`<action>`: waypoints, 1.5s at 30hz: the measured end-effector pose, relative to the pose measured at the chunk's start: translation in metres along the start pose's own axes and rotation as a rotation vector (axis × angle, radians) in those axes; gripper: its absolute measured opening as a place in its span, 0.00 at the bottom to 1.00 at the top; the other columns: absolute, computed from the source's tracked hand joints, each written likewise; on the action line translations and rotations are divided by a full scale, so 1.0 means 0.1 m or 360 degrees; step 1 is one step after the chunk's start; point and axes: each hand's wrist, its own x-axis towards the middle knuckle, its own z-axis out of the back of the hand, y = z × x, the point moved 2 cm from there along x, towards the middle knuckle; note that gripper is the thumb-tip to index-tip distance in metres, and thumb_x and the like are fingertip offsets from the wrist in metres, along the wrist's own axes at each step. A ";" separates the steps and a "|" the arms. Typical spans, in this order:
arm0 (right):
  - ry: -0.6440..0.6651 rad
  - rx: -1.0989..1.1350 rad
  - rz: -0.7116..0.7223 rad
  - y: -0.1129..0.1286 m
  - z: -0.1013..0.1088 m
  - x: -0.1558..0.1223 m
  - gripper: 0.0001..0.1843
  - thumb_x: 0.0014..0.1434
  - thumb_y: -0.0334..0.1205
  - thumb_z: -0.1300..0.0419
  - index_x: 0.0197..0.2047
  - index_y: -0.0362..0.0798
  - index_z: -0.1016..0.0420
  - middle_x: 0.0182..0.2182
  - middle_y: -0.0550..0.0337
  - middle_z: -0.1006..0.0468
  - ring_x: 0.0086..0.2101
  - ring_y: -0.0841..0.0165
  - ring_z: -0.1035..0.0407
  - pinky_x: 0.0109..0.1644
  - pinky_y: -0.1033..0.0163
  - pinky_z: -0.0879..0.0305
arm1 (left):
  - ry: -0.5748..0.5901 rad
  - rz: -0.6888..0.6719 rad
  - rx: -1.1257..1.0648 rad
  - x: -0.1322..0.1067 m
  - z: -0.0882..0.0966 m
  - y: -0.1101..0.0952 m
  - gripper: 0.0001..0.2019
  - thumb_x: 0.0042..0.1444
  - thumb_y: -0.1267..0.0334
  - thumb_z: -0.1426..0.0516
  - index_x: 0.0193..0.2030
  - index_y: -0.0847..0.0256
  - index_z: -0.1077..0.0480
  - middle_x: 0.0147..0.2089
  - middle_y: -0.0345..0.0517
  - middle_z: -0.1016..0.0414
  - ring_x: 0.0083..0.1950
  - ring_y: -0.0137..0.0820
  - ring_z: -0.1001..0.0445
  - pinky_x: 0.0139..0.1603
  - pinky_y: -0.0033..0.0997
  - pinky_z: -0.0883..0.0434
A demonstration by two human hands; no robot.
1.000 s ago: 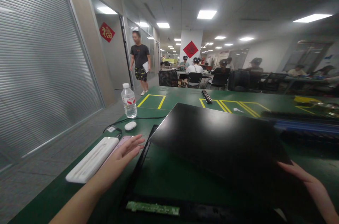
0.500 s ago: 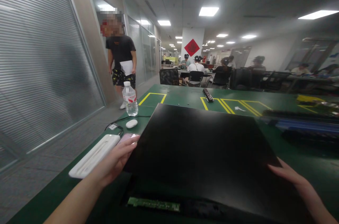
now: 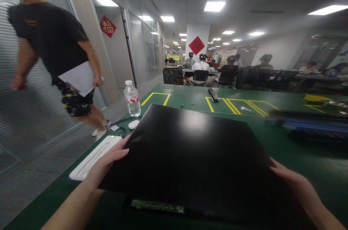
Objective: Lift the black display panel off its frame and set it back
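Note:
A large flat black panel (image 3: 190,153) is held over the green table (image 3: 299,143), tilted a little, with both my hands at its side edges. My left hand (image 3: 107,163) grips the left edge, its fingers under the panel and the thumb on top. At the right edge my right hand (image 3: 295,183) holds the panel the same way. Below the panel's near edge a thin green circuit strip (image 3: 156,206) lies inside a dark frame.
A white keyboard (image 3: 94,157), a white mouse (image 3: 133,124), a cable and a water bottle (image 3: 132,98) sit at the table's left. A person in black carrying papers (image 3: 78,77) walks by on the left. A black strip (image 3: 212,95) and dark bars (image 3: 307,124) lie farther back. Seated people work beyond.
The panel has swung left and nearer me, now covering the frame. My left hand went from hovering open to gripping its left edge. The walking person came much closer.

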 end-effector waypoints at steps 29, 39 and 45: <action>-0.0156 -0.0311 0.0139 0.09 0.17 0.22 0.50 0.48 0.44 0.28 0.73 0.51 0.37 0.44 0.48 0.12 0.31 0.65 0.25 0.29 0.65 0.32 | -0.0273 0.0086 0.0048 0.04 -0.27 0.09 0.41 0.54 0.54 0.36 0.76 0.54 0.35 0.67 0.44 0.19 0.65 0.54 0.21 0.60 0.42 0.21; -0.0416 -0.0468 0.0106 0.14 0.05 0.16 0.37 0.47 0.43 0.32 0.61 0.46 0.30 0.37 0.47 0.13 0.25 0.69 0.35 0.22 0.66 0.43 | -0.0407 0.0201 -0.0036 0.00 -0.37 0.17 0.38 0.46 0.60 0.28 0.68 0.51 0.25 0.55 0.45 0.12 0.53 0.49 0.14 0.49 0.37 0.18; -0.0463 -0.0527 0.0187 0.14 0.12 0.19 0.35 0.46 0.46 0.31 0.58 0.48 0.28 0.35 0.48 0.14 0.24 0.69 0.36 0.23 0.65 0.43 | -0.0397 0.0230 -0.0114 -0.01 -0.41 0.20 0.34 0.51 0.60 0.30 0.68 0.49 0.25 0.53 0.45 0.12 0.52 0.50 0.14 0.48 0.41 0.17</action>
